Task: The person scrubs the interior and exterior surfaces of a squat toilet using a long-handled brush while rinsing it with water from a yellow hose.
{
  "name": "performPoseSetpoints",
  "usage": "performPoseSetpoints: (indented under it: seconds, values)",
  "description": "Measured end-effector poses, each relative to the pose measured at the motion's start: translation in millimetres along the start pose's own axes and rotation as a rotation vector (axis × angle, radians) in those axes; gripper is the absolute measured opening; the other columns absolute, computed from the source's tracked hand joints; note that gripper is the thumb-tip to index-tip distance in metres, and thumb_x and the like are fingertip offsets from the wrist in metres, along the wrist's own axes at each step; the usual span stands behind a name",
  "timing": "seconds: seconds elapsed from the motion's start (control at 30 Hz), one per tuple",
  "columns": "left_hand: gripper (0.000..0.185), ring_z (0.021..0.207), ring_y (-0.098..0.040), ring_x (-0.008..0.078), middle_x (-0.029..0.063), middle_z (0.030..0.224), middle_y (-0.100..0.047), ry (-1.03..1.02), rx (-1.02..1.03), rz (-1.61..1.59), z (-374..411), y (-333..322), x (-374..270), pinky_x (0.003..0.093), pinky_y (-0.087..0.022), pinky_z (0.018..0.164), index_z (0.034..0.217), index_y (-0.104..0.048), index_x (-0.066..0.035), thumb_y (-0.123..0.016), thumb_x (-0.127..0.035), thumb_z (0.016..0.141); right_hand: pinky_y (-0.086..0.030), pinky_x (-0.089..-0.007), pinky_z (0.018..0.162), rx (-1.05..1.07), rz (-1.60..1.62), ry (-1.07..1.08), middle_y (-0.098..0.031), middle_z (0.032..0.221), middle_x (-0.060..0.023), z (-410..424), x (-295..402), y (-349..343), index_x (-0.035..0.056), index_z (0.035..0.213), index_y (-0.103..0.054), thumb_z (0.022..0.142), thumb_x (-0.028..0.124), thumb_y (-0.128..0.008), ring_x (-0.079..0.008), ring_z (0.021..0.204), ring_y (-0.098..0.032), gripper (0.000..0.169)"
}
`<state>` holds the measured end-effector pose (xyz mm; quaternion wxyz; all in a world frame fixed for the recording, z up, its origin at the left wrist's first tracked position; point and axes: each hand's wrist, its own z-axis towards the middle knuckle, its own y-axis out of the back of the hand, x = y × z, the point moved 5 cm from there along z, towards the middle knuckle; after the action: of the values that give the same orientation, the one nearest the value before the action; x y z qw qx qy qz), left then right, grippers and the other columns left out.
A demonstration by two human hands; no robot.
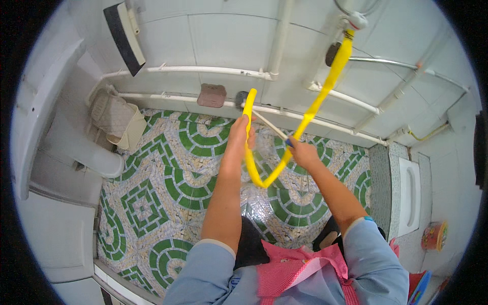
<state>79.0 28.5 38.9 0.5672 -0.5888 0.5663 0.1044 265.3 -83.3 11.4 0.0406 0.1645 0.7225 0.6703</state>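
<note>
A yellow flexible hose (265,180) runs from a white wall fitting (357,21), sags into a bend and rises again to its free end. Close below that end, my left hand (240,131) grips the hose and points it up toward the wall. My right hand (305,154) is closed around the blue grip of a slim pale-handled tool (270,124), which slants up and left behind the hose. A dark grey rounded piece (241,98) shows near the tool's far tip; whether it is the tool's head or a wall item, I cannot tell.
White pipes (206,71) run along the tiled wall, with a brownish soap dish (212,95) against the lower one. A cream wastebasket (131,127) stands beside the washbasin pedestal (103,158). At right are a raised ledge with a white fixture (410,196) and a reddish tub (434,236).
</note>
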Motion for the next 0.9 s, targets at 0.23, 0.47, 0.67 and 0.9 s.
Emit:
performPoseSetpoints:
  seconds: [0.23, 0.47, 0.67, 0.9]
  values:
    - [0.033, 0.036, -0.032, 0.0086, -0.0005, 0.055, -0.039, -0.006, 0.027, 0.229, -14, -20, 6, 0.0244, -0.028, 0.034, 0.106, -0.049, -0.009, -0.037, -0.037, 0.094, -0.047, -0.0477, 0.063, -0.016, 0.133, -0.061, -0.062, 0.081, -0.0185, -48, -54, 21, 0.0164, 0.121, -0.046, 0.083, 0.026, -0.052, -0.0368, 0.074, -0.06, 0.039]
    - [0.034, 0.037, -0.032, 0.0086, -0.0009, 0.056, -0.038, 0.039, 0.079, 0.127, -4, -43, 20, 0.0243, -0.028, 0.034, 0.107, -0.049, -0.009, -0.037, -0.038, 0.094, -0.047, -0.0481, 0.064, -0.064, 0.268, -0.15, -0.062, 0.08, -0.0185, -79, -87, -4, 0.0142, 0.116, -0.048, 0.084, 0.026, -0.051, -0.0377, 0.076, -0.06, 0.034]
    - [0.034, 0.037, -0.032, 0.0078, -0.0012, 0.056, -0.038, -0.052, 0.099, 0.446, -7, -71, 20, 0.0239, -0.028, 0.033, 0.108, -0.049, -0.01, -0.036, -0.037, 0.094, -0.048, -0.0475, 0.063, -0.074, 0.334, -0.06, -0.062, 0.079, -0.0186, -70, -50, 25, 0.0157, 0.116, -0.048, 0.084, 0.028, -0.051, -0.0375, 0.073, -0.06, 0.034]
    - [0.032, 0.038, -0.032, 0.0075, -0.0019, 0.056, -0.037, -0.138, 0.082, 0.477, -13, -92, -7, 0.0239, -0.029, 0.034, 0.109, -0.049, -0.011, -0.037, -0.037, 0.093, -0.047, -0.0424, 0.063, -0.104, 0.59, -0.105, -0.062, 0.081, -0.0207, -191, -88, 47, 0.0169, 0.128, -0.043, 0.086, 0.029, -0.051, -0.0364, 0.072, -0.061, 0.044]
